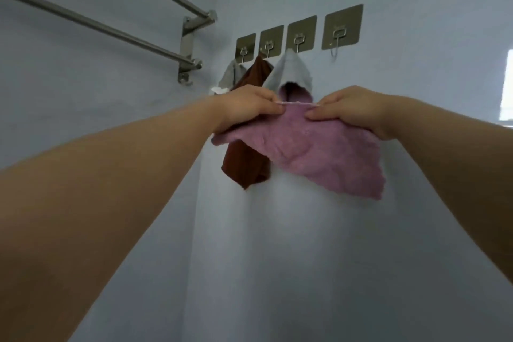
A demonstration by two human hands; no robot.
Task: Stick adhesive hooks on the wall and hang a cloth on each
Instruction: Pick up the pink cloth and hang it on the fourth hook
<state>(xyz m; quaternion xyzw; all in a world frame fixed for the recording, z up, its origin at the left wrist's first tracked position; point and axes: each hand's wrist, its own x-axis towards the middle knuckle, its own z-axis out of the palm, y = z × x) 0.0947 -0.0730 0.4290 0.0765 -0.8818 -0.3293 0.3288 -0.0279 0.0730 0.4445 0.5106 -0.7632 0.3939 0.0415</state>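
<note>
The left hand (247, 108) and right hand (352, 108) each pinch one end of the pink cloth's (319, 155) loop (297, 103), stretched level between them. The bare hook (340, 33) lies above and slightly right, nearer the right hand.

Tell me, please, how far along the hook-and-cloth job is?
Done: four hooks are on the wall, and three carry the grey cloth, brown cloth and pale blue cloth. In hand: the left hand and right hand pinch the pink cloth by its top edge. Left: hang it on the bare rightmost hook.
</note>
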